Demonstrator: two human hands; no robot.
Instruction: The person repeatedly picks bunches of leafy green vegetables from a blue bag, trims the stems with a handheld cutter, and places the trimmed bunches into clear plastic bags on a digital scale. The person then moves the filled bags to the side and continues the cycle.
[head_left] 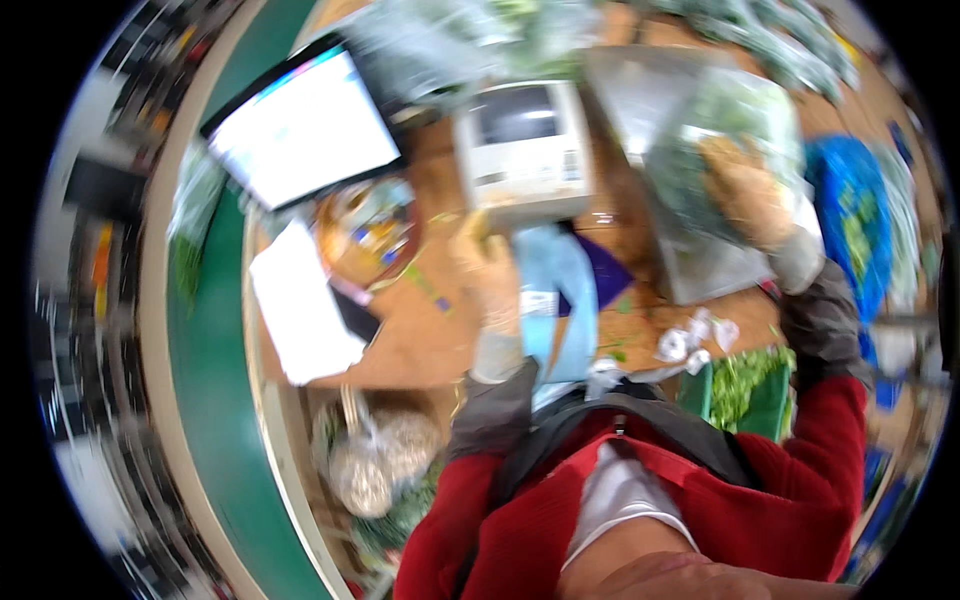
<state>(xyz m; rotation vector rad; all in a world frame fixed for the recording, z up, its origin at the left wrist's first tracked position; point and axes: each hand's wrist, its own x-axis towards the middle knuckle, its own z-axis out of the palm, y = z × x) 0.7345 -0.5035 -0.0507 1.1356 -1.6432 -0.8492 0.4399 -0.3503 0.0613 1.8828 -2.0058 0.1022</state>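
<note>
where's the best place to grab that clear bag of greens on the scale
Probably from above, across the bulging top of the clear bag of greens: it lies flat on the scale pan, and the right hand already rests there. The picture is blurred, so any neck is unclear.

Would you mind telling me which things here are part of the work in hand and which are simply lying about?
In hand:
- right hand on the clear bag of greens, over the metal tray
- left hand by the small grey machine
- pale blue strip, beside the left hand

Lying about:
- lit screen
- white paper
- blue bag
- bagged greens below the table
</note>
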